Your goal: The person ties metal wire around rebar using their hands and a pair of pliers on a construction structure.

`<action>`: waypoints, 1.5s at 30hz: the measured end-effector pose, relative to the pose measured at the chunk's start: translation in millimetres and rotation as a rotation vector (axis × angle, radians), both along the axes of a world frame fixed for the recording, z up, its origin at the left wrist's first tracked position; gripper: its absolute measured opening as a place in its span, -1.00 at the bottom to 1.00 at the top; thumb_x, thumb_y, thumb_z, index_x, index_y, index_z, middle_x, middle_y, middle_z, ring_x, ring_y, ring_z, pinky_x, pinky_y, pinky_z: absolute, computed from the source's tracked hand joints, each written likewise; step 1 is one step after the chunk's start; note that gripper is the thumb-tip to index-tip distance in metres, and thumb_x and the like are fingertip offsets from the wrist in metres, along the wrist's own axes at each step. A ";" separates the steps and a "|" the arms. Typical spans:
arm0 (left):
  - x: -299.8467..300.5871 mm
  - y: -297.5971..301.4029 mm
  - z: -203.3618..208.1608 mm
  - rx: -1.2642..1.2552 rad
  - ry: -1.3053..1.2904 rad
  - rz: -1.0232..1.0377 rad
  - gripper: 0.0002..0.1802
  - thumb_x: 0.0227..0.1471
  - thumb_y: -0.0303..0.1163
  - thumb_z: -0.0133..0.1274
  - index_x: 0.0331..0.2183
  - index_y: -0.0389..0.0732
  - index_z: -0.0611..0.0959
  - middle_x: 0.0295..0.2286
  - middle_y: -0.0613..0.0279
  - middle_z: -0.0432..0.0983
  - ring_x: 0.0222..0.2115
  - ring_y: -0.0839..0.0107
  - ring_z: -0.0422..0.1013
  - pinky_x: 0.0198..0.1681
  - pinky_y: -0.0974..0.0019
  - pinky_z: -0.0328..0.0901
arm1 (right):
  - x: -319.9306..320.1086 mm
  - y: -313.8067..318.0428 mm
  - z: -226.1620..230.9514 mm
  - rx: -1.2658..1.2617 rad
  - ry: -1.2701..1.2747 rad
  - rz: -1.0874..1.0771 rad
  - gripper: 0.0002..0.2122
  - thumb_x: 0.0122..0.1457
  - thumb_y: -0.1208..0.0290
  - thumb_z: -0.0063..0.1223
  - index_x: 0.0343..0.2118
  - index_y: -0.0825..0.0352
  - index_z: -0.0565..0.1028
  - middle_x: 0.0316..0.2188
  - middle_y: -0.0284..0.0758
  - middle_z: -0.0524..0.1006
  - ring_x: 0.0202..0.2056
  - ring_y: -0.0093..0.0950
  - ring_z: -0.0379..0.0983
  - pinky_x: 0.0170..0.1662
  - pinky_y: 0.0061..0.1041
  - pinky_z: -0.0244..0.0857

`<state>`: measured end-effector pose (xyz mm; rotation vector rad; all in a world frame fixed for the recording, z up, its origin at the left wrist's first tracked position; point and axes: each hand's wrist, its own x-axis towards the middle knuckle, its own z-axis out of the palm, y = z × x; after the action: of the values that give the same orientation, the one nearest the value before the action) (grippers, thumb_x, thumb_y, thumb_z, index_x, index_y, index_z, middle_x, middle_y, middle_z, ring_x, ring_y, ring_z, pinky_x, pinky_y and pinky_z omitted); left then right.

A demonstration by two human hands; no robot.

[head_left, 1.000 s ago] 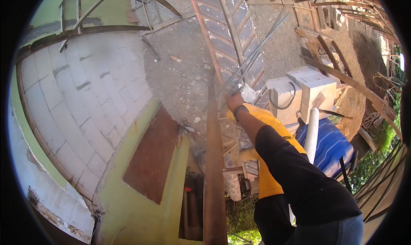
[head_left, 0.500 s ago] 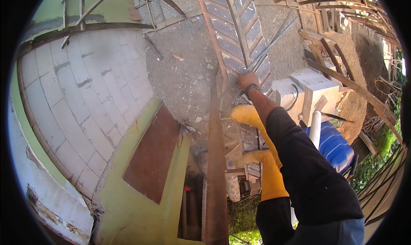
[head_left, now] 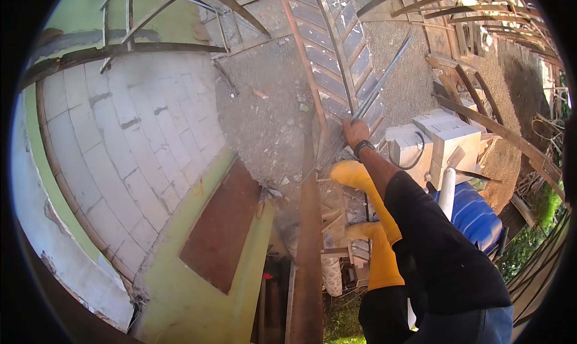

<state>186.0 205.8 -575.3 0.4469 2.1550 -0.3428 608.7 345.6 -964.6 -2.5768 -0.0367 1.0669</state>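
Note:
My right hand (head_left: 356,132), with a dark watch on its wrist, reaches forward at the end of a black sleeve. Its fingers are closed round a bundle of thin grey metal rods (head_left: 384,76). From the hand the rods slant up to the far right, and a thinner part runs down to the left, blurred near a brown beam (head_left: 308,242). Beyond the hand lies a frame of dark slanted slats (head_left: 324,55) with wooden rails. Nowhere in view is my left hand.
Below the hand are my yellow boots (head_left: 351,174), over scrap wood and rubble. Pale blocks (head_left: 448,133), a black hose loop, a white pipe (head_left: 446,193) and a blue container (head_left: 476,215) stand to the right. A block wall (head_left: 126,145) and a green wall with a brown panel (head_left: 222,227) fill the left.
The view has shifted, so the scene sits slightly lower and further right. My right hand has drawn a little nearer with the rods, whose far ends have swung slightly left and look closer together.

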 end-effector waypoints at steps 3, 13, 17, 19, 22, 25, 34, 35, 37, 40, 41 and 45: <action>6.9 6.3 5.4 0.000 -0.029 -0.007 -0.71 0.24 -0.19 0.00 -0.30 -0.26 0.49 -0.54 0.18 0.48 -0.56 0.43 0.39 -0.47 0.34 0.30 | -11.5 -14.5 33.7 0.220 -0.142 -0.250 -0.57 0.20 0.10 -0.12 -0.42 0.48 0.51 -0.50 0.03 0.54 -0.42 -0.06 0.51 -0.28 -0.18 0.39; 10.3 -8.5 114.3 0.001 -0.120 0.009 -0.71 0.24 -0.19 0.00 -0.30 -0.26 0.49 -0.54 0.19 0.48 -0.56 0.44 0.40 -0.47 0.35 0.30 | 24.8 -58.7 251.7 0.706 0.042 -1.137 -0.73 0.34 0.16 -0.21 -0.47 0.20 0.29 -0.69 -0.49 0.23 -0.75 -0.65 0.15 -0.73 -0.58 0.05; -16.1 -52.6 187.2 -0.004 -0.148 0.143 -0.72 0.24 -0.19 0.00 -0.30 -0.25 0.50 -0.55 0.19 0.49 -0.56 0.44 0.41 -0.47 0.35 0.30 | 34.3 -74.2 384.6 0.884 -0.145 -0.995 -0.68 0.36 0.03 -0.16 -0.43 0.15 0.25 -0.67 -0.51 0.20 -0.72 -0.68 0.10 -0.70 -0.63 -0.01; -30.0 -107.3 251.0 0.054 -0.147 0.269 -0.72 0.24 -0.20 0.00 -0.30 -0.25 0.50 -0.55 0.19 0.49 -0.56 0.44 0.41 -0.47 0.35 0.30 | 45.3 -59.3 471.8 0.975 -0.081 -0.932 -0.61 0.34 -0.07 -0.16 -0.44 0.16 0.22 -0.68 -0.52 0.16 -0.72 -0.67 0.08 -0.70 -0.63 -0.04; -62.2 -156.5 301.6 0.128 -0.287 0.319 -0.72 0.23 -0.20 0.00 -0.31 -0.25 0.50 -0.55 0.20 0.49 -0.57 0.44 0.41 -0.48 0.35 0.31 | 124.0 -21.5 585.4 1.075 -0.005 -0.962 -0.55 0.32 -0.16 -0.21 -0.47 0.15 0.19 -0.68 -0.52 0.11 -0.71 -0.65 0.01 -0.68 -0.60 -0.08; -70.8 -165.5 308.0 0.246 -0.430 0.291 -0.72 0.23 -0.20 0.00 -0.31 -0.25 0.50 -0.55 0.20 0.49 -0.57 0.44 0.41 -0.48 0.35 0.31 | 182.5 -8.2 656.4 1.273 0.060 -0.809 -0.54 0.32 -0.17 -0.20 -0.52 0.13 0.18 -0.69 -0.53 0.08 -0.70 -0.65 -0.05 -0.66 -0.61 -0.14; 6.8 -123.4 327.8 0.479 -0.309 0.035 -0.62 0.19 -0.14 -0.07 -0.20 -0.30 0.52 -0.41 0.04 0.55 -0.41 0.32 0.48 -0.29 0.23 0.34 | 116.0 26.5 934.6 1.753 0.741 -0.186 -0.59 0.39 -0.07 -0.28 -0.49 0.14 0.22 -0.71 -0.58 -0.02 -0.73 -0.73 -0.22 -0.73 -0.67 -0.32; 20.4 -108.7 344.0 0.538 -0.299 0.052 -0.58 0.20 -0.13 -0.08 -0.14 -0.31 0.52 -0.35 -0.05 0.56 -0.35 0.24 0.50 -0.23 0.19 0.34 | 98.8 24.1 957.9 1.780 0.793 -0.165 -0.58 0.39 -0.07 -0.29 -0.51 0.14 0.19 -0.72 -0.59 -0.04 -0.73 -0.73 -0.23 -0.74 -0.67 -0.33; 26.3 -105.6 355.7 0.589 -0.265 -0.034 -0.52 0.20 -0.10 -0.07 -0.06 -0.33 0.50 -0.26 -0.16 0.54 -0.27 0.09 0.50 -0.16 0.13 0.33 | 61.9 26.3 967.1 1.864 1.022 0.029 -0.57 0.39 -0.08 -0.32 -0.52 0.13 0.18 -0.73 -0.58 -0.04 -0.73 -0.72 -0.23 -0.73 -0.64 -0.33; 36.4 -110.9 370.8 0.653 -0.240 -0.005 -0.45 0.22 -0.07 -0.08 0.01 -0.35 0.46 -0.18 -0.26 0.51 -0.15 -0.10 0.46 -0.05 0.06 0.29 | -16.5 29.1 987.7 1.868 1.159 0.110 -0.55 0.38 -0.13 -0.34 -0.51 0.13 0.20 -0.74 -0.57 -0.01 -0.73 -0.71 -0.21 -0.71 -0.65 -0.32; 39.6 -117.8 379.6 0.665 -0.231 0.028 -0.44 0.22 -0.07 -0.08 0.03 -0.36 0.45 -0.16 -0.29 0.50 -0.11 -0.16 0.44 -0.02 0.04 0.28 | -43.6 25.4 991.3 1.830 1.103 0.014 -0.54 0.37 -0.15 -0.35 -0.51 0.13 0.20 -0.74 -0.57 0.00 -0.73 -0.72 -0.20 -0.71 -0.65 -0.31; 53.4 -132.2 409.4 0.812 -0.135 0.188 -0.49 0.24 -0.08 -0.09 -0.04 -0.36 0.47 -0.18 -0.24 0.50 -0.12 -0.14 0.45 -0.03 0.05 0.28 | -121.3 23.7 983.0 1.794 1.118 -0.035 -0.49 0.32 -0.24 -0.35 -0.49 0.16 0.27 -0.73 -0.57 0.07 -0.72 -0.69 -0.11 -0.65 -0.63 -0.17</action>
<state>239.4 73.6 -165.9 0.6771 2.1087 0.6778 487.4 369.3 18.4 -0.3132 -0.4142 1.2841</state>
